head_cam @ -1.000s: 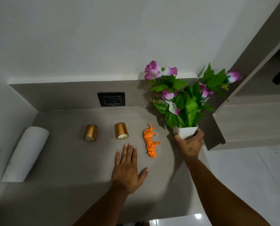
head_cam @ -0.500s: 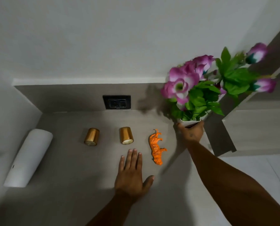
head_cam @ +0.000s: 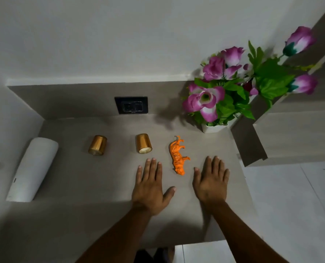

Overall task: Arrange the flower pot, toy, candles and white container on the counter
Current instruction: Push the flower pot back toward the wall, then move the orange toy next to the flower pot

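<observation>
Far over on the left, the white container (head_cam: 32,169) lies on its side on the tabletop (head_cam: 82,186), close to the wall. It looks smooth and round, so it may roll; hold it around the middle. Next come two gold candles (head_cam: 97,145) (head_cam: 143,143), set apart. They look hard and a bit slippery, so grip each around its side. The left hand (head_cam: 150,188) rests flat and open, holding nothing. Between the hands lies the orange toy (head_cam: 178,155), small and probably light; pinch its body. The right hand (head_cam: 211,184) is flat and open too, and empty. At the back right stands the flower pot (head_cam: 213,128), near the corner. Its soft flowers bend, so hold the white pot itself.
</observation>
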{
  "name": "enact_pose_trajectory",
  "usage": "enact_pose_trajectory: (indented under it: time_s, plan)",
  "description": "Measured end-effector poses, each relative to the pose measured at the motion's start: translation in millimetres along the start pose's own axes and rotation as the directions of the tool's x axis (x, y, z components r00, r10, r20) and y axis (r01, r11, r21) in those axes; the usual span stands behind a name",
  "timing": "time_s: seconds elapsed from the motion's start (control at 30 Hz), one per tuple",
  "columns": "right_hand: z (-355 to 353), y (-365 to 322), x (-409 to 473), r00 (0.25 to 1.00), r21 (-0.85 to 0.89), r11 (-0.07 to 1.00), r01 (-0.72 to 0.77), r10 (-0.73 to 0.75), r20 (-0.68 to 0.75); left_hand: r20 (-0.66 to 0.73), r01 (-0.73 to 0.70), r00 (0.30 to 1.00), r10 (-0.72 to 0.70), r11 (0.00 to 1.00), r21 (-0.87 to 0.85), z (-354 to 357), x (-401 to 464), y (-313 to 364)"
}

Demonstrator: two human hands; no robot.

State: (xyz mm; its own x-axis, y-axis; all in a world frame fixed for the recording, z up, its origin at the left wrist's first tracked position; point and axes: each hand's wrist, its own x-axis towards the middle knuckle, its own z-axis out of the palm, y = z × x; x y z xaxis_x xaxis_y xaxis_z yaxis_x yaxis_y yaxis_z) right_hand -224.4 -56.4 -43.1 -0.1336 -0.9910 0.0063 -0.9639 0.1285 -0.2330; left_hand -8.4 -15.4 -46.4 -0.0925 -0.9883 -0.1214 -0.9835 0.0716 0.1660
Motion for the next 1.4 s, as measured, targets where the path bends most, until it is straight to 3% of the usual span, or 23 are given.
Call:
enact_pose_trajectory:
  time_s: [0.1,0.17,0.23,0.33,0.43,0.5,0.57,0.67,0.77,0.83,1.1,1.17,1.27,1.33,1.4]
  plan:
    - [-16,-11,9,0.996,0.072,0.995,-0.066,0.061,0.065,0.009,-0.002,1.0,0.002,1.0,0.012,-2,0,0]
    - [-31,-26,22,0.993,0.261,0.958,-0.118,0.118,0.017,0.012,0.005,1.0,-0.005,1.0,0.011,-3,0,0]
    - [-44,-46,34,0.994,0.391,0.919,-0.059,0.088,-0.058,0.019,0.01,1.0,-0.01,1.0,0.011,-4,0,0]
    - [-54,-79,50,0.997,0.178,0.982,0.07,-0.072,0.004,0.031,0.012,0.999,-0.013,1.0,0.019,-4,1,0]
    - [-50,-102,63,0.973,-0.053,0.998,0.046,-0.033,0.228,0.03,0.013,0.999,-0.014,1.0,0.026,-3,2,1]
    - [-43,-105,70,0.963,-0.03,0.999,-0.013,0.02,0.27,0.026,0.013,1.0,-0.014,1.0,0.021,0,2,0]
    - [-37,-102,75,0.966,0.129,0.986,-0.108,0.073,0.247,0.016,0.017,1.0,-0.017,1.0,0.011,2,3,-1]
    - [-41,-100,88,0.938,0.499,0.8,-0.332,0.224,0.265,0.014,0.021,1.0,-0.021,1.0,0.002,4,3,-1]
    - [-47,-97,106,0.869,0.643,0.586,-0.493,0.302,0.392,0.014,0.021,1.0,-0.021,1.0,-0.003,5,4,-1]
    - [-48,-96,115,0.857,0.675,0.529,-0.515,0.296,0.422,0.008,0.019,1.0,-0.019,1.0,-0.009,5,5,0]
    - [-52,-90,107,0.879,0.701,0.53,-0.476,0.282,0.384,0.019,0.005,1.0,-0.004,0.999,-0.043,-6,-3,-2]
    - [-57,-86,95,0.899,0.704,0.565,-0.431,0.337,0.28,0.023,-0.015,1.0,0.016,0.999,-0.048,-9,-9,-5]
    - [-55,-91,63,0.963,0.717,0.678,-0.163,0.266,-0.033,0.042,-0.073,0.996,0.074,0.997,-0.025,-11,-24,-21]
    - [-49,-108,41,0.989,0.715,0.699,0.001,0.103,-0.102,0.0,-0.019,1.0,0.019,0.999,-0.033,-17,-32,-40]
    - [-39,-132,29,0.989,0.569,0.814,0.114,-0.041,-0.139,-0.084,0.126,0.988,-0.131,0.99,-0.061,-32,-32,-65]
